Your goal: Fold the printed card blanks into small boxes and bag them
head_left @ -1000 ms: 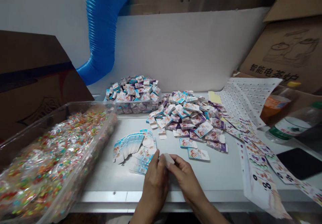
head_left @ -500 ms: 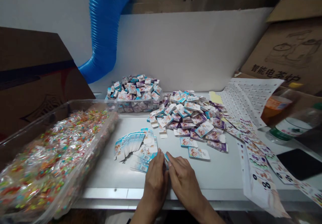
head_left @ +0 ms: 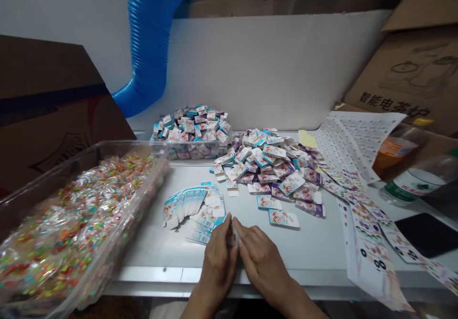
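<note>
Near the table's front edge, my left hand (head_left: 219, 252) and my right hand (head_left: 260, 256) are closed together around one small printed carton (head_left: 233, 237). Only a narrow strip of it shows between the fingers; the rest is hidden. Just left of my hands lies a fanned stack of flat blue-and-white cartons (head_left: 186, 203), with more loose flat ones (head_left: 205, 218) beside it. Beyond my hands rises a heap of folded small boxes (head_left: 266, 159), blue-and-white and purple. Two blue-and-white boxes (head_left: 283, 218) lie at the heap's near side, right of my hands.
A clear tray (head_left: 138, 204) of small bags with colourful beads stands left. Behind sits a clear bin (head_left: 193, 151) piled with boxes. Sticker sheets (head_left: 368, 257), a black phone (head_left: 425, 234) and bottles (head_left: 411, 185) are right. A blue hose (head_left: 148, 42) hangs behind.
My hands have shifted slightly and the carton between them has turned, so its printed face shows more. The piles and stacks look unchanged.
</note>
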The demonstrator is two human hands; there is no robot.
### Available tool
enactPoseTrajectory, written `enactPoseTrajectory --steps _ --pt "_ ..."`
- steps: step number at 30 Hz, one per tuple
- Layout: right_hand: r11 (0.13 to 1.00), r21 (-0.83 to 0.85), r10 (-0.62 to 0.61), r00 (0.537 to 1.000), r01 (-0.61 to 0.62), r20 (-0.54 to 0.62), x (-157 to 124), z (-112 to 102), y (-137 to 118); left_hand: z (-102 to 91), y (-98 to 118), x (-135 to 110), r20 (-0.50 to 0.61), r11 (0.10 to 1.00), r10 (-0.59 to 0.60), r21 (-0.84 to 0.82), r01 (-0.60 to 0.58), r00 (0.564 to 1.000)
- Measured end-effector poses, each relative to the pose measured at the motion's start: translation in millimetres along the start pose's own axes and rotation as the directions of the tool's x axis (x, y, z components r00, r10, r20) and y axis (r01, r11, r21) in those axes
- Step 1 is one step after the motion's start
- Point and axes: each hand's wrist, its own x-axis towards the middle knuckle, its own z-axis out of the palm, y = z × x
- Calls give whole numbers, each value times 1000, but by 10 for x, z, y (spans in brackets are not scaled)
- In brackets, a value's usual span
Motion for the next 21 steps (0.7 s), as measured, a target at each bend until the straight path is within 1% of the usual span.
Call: enactPoseTrajectory --steps 2,4,6,8,9,10,11,12,13,14,15,16,17,18,19,21 --pt "998 -55 -39 999 40 12 -17 15 -21 19 -10 -17 21 1000 -17 -7 17 1000" --pt "999 -41 -11 998 13 54 -7 -17 4 22 -6 -38 33 1000 -11 -10 11 999" --pt "997 39 59 989 -65 138 67 -136 108 -15 14 -53 50 1000 -6 -18 7 999" --pt "971 154 153 969 -184 196 216 -336 285 -95 35 -51 45 999 -31 -23 32 998" --pt "942 214 221 958 -258 183 308 -443 386 -142 40 -43 19 998 -61 -23 61 998" --pt "899 295 304 946 -324 113 404 -537 482 -188 39 -30 -25 995 -100 -23 99 995" --pt "851 409 357 934 -329 10 494 -603 565 -228 32 -16 -79 990 -139 -22 137 987" --pt "818 490 383 921 -302 -71 573 -631 628 -257 18 0 -133 985 -173 -19 172 976" --pt "816 511 368 924 -271 -98 635 -616 667 -274 0 13 -176 979 -201 -17 201 964" --pt "846 481 299 951 -228 -75 680 -558 682 -279 -21 23 -206 974 -222 -8 225 953" --pt "892 420 194 981 -170 -14 712 -465 679 -274 -43 28 -220 971 -232 9 240 947" --pt "936 339 78 995 -97 68 735 -348 662 -260 -66 28 -228 968 -233 35 247 946" --pt "965 261 -13 991 -22 133 758 -221 640 -242 -88 21 -233 968 -222 68 243 947" --pt "981 191 -65 984 32 168 787 -96 617 -222 -111 8 -231 967 -203 106 232 951" --pt "989 128 -90 980 67 178 827 15 598 -202 -133 -9 -222 965 -181 145 216 958" --pt "997 22 -80 983 78 166 950 183 578 -166 -179 -50 -195 960 -137 216 179 971"
